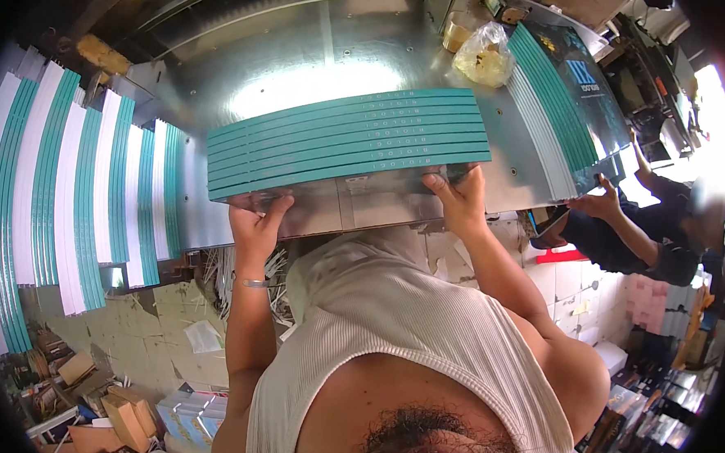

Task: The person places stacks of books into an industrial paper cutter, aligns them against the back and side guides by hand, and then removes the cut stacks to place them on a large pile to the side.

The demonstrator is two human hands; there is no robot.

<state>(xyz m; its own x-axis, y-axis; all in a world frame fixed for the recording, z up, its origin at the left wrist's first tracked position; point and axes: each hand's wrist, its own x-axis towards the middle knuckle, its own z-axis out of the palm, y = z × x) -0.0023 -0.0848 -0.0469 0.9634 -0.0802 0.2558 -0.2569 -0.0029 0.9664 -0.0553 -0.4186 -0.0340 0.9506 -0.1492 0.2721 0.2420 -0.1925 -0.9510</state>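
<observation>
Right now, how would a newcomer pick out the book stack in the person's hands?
Find the shiny metal tabletop, then the person's left hand and right hand at its near side. Both grip the near edge of a stack of teal-spined books. Unlike the teal-and-white stacks at left and the stack at right, it runs crosswise, showing no white band.

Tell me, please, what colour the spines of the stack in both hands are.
The spines are teal green, clearest in the head view.

Crumpled clear plastic bag [484, 56], white scrap [202, 337] on the tiled floor [155, 348], brown boxes [128, 421] at lower left.
</observation>
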